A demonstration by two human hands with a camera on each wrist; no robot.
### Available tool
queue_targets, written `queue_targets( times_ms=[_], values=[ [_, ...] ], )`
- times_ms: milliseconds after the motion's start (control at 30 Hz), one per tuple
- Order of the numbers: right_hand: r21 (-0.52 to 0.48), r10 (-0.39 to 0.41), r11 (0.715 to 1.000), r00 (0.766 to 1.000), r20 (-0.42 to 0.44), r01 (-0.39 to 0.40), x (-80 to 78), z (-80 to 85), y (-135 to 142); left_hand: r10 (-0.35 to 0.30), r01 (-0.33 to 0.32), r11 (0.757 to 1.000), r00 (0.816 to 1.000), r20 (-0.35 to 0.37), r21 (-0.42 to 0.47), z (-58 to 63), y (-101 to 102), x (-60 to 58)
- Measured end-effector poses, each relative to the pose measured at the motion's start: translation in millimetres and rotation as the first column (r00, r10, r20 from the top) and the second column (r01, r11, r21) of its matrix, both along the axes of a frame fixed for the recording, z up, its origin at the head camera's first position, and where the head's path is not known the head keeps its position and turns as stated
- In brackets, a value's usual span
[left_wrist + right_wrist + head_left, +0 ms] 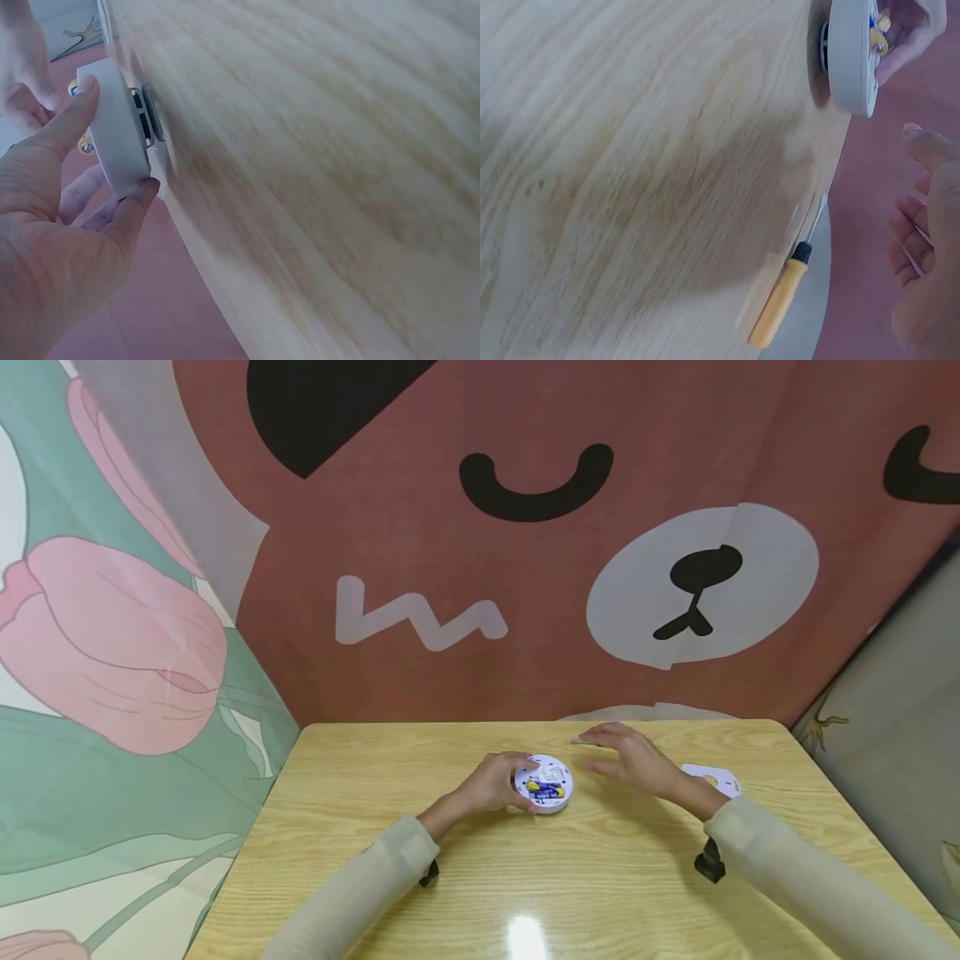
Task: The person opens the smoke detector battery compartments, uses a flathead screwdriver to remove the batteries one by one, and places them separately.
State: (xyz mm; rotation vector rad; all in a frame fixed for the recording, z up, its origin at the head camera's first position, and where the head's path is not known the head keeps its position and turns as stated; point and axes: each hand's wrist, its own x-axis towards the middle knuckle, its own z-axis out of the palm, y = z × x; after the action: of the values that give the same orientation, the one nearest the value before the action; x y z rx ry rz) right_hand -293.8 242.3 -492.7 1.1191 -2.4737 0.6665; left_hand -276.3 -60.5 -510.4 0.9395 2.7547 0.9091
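My left hand (489, 783) grips a round white battery-powered device (557, 774) by its rim, thumb on one side and fingers on the other. Its open side faces up and shows yellow-and-blue batteries (546, 791). The left wrist view has the white casing (116, 127) edge-on, with a dark fitting (142, 112) on its underside close to the tabletop. To the right of the device, my right hand (636, 763) hovers with relaxed, slightly bent fingers and holds nothing. Near that hand a screwdriver (780, 300) with a yellow handle and black collar lies on the table.
A flat white plate (727, 780) with a round hole lies on the wooden table (360, 860), partly behind my right forearm. A printed cloth (420, 685) hangs along the table's far edge. More printed cloth hangs at the left and right sides.
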Motion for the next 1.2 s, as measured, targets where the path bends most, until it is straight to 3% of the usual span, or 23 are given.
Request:
queue_targets(
  times_ms=[300, 667, 1033, 1200],
  values=[
    [0.013, 0.025, 1.0, 0.997, 0.067, -0.026, 14.5, 5.4, -12.0, 0.012, -0.012, 1.0, 1.0, 0.018, 0.014, -1.9, 0.5, -2.3],
    [0.009, 0.043, 0.999, 0.996, 0.073, -0.043, 29.0, 6.6, -28.1, 0.036, -0.04, 0.998, 0.996, 0.079, 0.046, -2.1, 2.3, -2.6],
    [-0.014, 0.109, 0.994, 0.993, 0.035, -0.109, 35.4, 3.2, -39.4, 0.039, -0.043, 0.998, 0.996, 0.08, 0.045, -4.0, 1.5, -1.9],
    [-0.025, 0.119, 0.993, 0.991, 0.067, -0.118, 40.5, 0.5, -43.6, 0.04, -0.045, 0.997, 0.996, 0.082, 0.057, -5.1, 1.7, -1.8]
  ],
)
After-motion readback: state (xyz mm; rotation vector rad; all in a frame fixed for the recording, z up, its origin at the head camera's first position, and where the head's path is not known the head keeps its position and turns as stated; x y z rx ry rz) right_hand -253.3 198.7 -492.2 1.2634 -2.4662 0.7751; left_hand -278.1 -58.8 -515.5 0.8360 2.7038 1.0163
